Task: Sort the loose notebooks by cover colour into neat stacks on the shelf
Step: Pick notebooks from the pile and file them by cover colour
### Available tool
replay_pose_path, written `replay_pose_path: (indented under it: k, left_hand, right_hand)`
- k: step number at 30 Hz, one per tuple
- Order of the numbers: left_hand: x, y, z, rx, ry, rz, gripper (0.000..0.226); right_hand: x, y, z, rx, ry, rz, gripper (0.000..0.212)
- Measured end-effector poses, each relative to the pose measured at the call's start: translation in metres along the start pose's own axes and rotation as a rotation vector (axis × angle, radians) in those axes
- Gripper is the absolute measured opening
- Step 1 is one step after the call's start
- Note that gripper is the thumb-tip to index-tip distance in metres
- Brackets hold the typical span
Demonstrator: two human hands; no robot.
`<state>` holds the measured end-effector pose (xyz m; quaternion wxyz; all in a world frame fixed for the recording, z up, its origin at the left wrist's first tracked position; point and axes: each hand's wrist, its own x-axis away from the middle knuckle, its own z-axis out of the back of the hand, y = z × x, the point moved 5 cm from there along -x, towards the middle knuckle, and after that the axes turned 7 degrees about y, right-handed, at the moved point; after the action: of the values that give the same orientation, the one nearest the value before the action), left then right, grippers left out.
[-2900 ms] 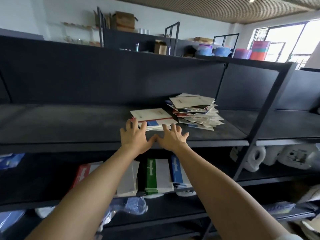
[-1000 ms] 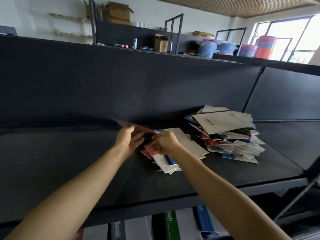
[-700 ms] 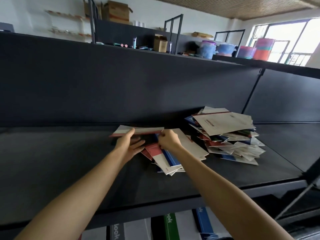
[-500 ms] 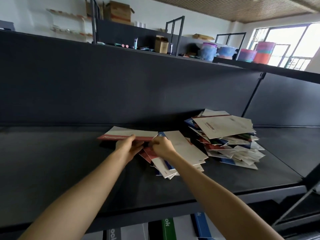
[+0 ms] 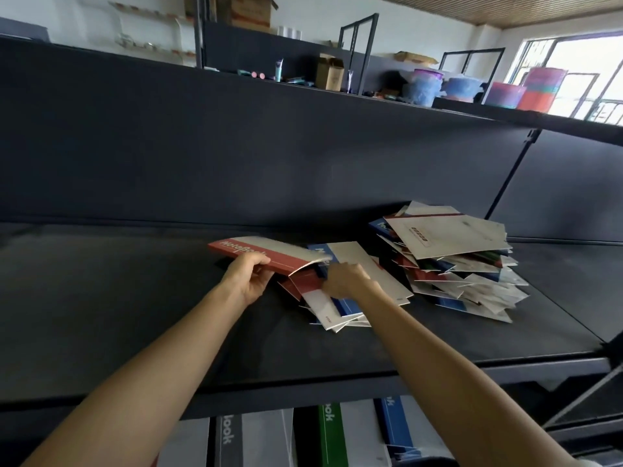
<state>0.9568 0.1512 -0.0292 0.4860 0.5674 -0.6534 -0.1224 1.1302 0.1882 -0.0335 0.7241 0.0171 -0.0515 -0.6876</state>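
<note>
left hand gripping red notebook, right hand on small pile

Arms extended, left hand gripping, right hand curled palm-down.

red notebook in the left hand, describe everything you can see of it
The red notebook is thin and soft-covered: a red band with white "NoteBook" lettering along its near edge, the rest of the cover pale. The left hand grips that near edge, holding it above the dark shelf. Its right end sags toward the small pile beside the right hand; whether they touch is unclear.
</note>
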Motion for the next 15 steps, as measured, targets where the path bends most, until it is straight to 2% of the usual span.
replay_pose_path:
  k: [6,10,13,15]
  left_hand:
    - [0.014,0.004,0.018,0.033,-0.047,-0.001,0.013]
    - [0.019,0.015,0.038,0.036,0.006,-0.042,0.022]
    - [0.022,0.021,0.041,0.007,0.024,-0.060,0.032]
    - [0.025,0.018,0.040,-0.055,0.032,-0.062,0.038]
  right_hand:
    - [0.002,-0.019,-0.012,0.190,0.077,0.093,0.036]
    - [0.009,-0.012,0.015,0.113,0.194,0.077,0.036]
    - [0.018,-0.008,0.051,-0.044,0.207,-0.038,0.035]
    - [0.026,-0.024,0.074,-0.144,0.247,-0.048,0.036]
